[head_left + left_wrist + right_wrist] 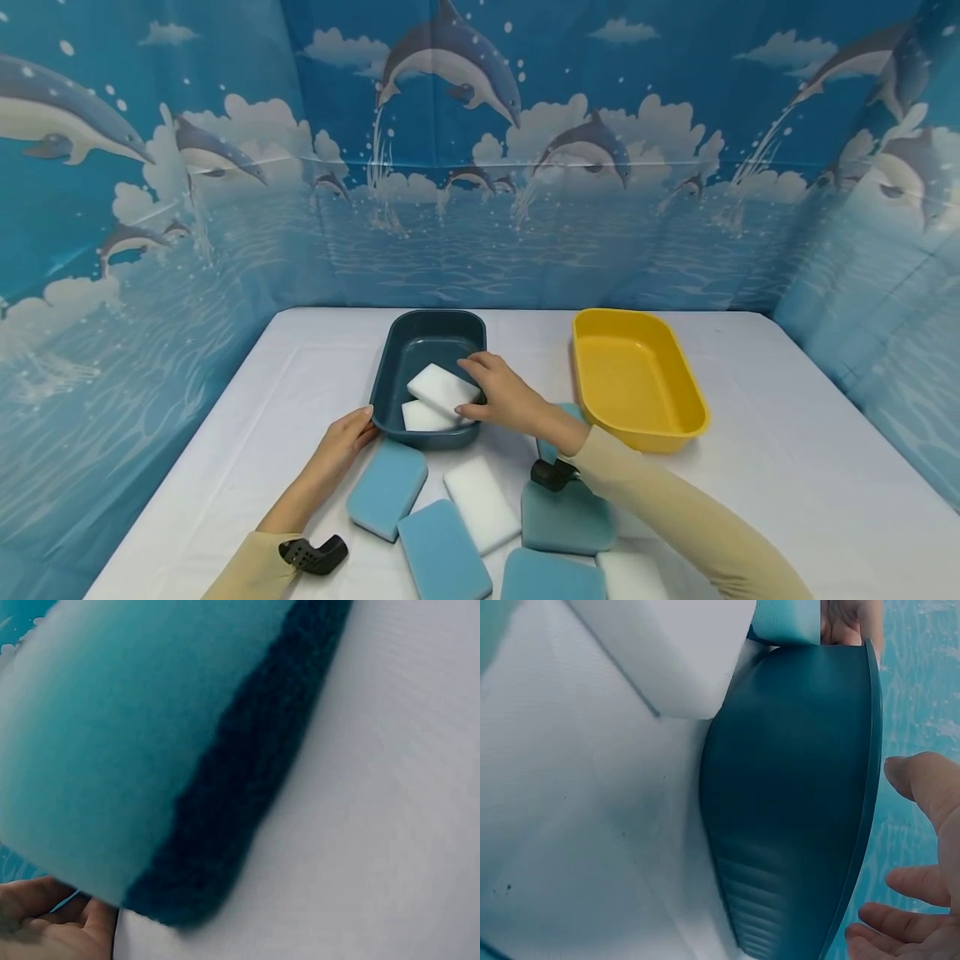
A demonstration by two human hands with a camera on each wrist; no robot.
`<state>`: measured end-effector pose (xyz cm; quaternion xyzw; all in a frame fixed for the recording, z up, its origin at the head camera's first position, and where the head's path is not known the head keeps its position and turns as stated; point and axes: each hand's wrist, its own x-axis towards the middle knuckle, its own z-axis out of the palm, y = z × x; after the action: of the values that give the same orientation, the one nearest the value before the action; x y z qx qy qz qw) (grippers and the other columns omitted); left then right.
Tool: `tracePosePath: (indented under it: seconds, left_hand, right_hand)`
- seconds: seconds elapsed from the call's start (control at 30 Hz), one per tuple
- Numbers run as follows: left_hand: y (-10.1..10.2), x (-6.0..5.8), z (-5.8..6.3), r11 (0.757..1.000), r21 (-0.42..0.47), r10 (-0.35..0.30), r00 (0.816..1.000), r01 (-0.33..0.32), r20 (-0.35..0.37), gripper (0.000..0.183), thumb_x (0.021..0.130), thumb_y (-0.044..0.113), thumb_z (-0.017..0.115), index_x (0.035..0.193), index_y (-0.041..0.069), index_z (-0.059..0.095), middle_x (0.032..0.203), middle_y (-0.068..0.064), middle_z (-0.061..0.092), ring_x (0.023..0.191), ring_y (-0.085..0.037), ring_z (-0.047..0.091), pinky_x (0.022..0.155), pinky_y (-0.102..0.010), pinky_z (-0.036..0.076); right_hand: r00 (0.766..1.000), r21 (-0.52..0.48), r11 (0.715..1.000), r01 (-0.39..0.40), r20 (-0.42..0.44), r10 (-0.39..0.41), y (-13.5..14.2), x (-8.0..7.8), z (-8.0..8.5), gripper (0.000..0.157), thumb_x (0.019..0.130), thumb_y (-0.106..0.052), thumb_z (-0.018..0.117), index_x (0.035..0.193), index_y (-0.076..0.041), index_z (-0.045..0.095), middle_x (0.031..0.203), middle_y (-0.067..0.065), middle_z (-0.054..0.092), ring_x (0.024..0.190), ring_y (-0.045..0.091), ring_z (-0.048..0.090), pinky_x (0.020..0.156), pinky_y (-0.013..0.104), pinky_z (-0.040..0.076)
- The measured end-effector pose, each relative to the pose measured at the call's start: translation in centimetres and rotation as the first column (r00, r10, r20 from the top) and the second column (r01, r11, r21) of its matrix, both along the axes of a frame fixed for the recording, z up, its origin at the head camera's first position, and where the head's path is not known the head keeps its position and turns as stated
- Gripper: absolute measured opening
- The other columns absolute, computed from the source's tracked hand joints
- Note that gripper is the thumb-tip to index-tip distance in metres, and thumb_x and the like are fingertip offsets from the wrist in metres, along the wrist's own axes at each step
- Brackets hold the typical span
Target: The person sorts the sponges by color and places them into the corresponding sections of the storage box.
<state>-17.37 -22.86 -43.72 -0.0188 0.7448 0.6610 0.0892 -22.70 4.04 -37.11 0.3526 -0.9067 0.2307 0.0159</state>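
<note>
Head view: the upper white foam block (441,388) slants lengthwise toward my nearer right hand (510,396), fingers parted, empty. My left hand (343,442) touches the dark-teal plastic tray (438,323), grip unclear.

The right hand (498,390) masks the right end of the upper white sponge (438,386); a near blue sponge (553,575) is cropped. A blurred sponge (127,750) conceals the left hand's (56,930) fingertips; dark specks (508,887) are too small to identify.
</note>
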Motion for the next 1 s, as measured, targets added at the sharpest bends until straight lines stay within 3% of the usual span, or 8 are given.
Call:
tracePosePath:
  seconds: [0.67, 1.0]
  left_hand:
    - [0.0, 0.1, 0.0, 1.0, -0.011, -0.003, 1.0, 0.003, -0.012, 0.065, 0.101, 0.038, 0.036, 0.143, -0.01, 0.024, 0.151, -0.026, 0.026, 0.141, -0.032, 0.028, 0.114, -0.042, 0.03]
    - [0.0, 0.1, 0.1, 1.0, -0.017, -0.004, 1.0, 0.004, 0.004, 0.065, 0.102, 0.038, 0.035, 0.143, -0.011, 0.024, 0.151, -0.027, 0.026, 0.141, -0.033, 0.028, 0.115, -0.043, 0.029]
  right_hand:
    - [1.0, 0.005, 1.0, 0.015, 0.012, -0.015, 2.2, 1.6, 0.9, 0.067, 0.086, -0.029, 0.068, 0.14, -0.001, 0.04, 0.14, 0.019, 0.042, 0.126, 0.031, 0.045, 0.101, 0.043, 0.047]
    - [0.997, 0.034, 0.999, -0.018, -0.068, 0.02, 3.4, 2.6, 1.4, 0.064, 0.085, -0.027, 0.068, 0.137, 0.0, 0.042, 0.136, 0.019, 0.046, 0.123, 0.031, 0.049, 0.1, 0.042, 0.048]
